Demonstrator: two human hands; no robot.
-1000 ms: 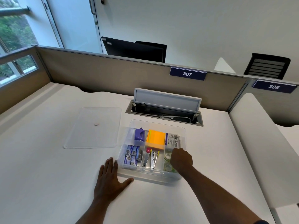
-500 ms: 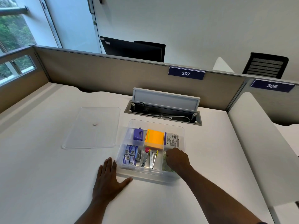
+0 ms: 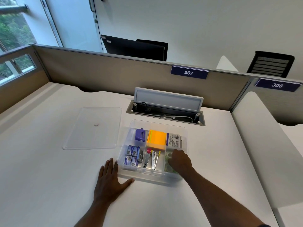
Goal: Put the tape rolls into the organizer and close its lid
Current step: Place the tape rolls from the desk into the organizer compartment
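Note:
A clear plastic organizer (image 3: 148, 176) stands open on the white desk, split into compartments. Two clear greenish tape rolls (image 3: 168, 155) lie in its front right compartment. My right hand (image 3: 180, 161) reaches into that compartment with fingers curled down over the rolls; the fingertips are hidden, so any grip is unclear. My left hand (image 3: 109, 179) lies flat on the desk, fingers spread, touching the organizer's front left corner. The clear lid (image 3: 93, 128) lies flat on the desk to the left of the organizer, apart from it.
Other compartments hold blue staple boxes (image 3: 132, 155), an orange note pad (image 3: 156, 138), a purple punch (image 3: 140, 134) and staple removers. An open cable hatch (image 3: 167, 102) sits behind the organizer. A tan partition (image 3: 114, 74) bounds the desk; a side desk (image 3: 262, 145) lies right.
My right hand has slid a little left and deeper over the tape rolls in the front right compartment. My left hand and the lid stay where they were.

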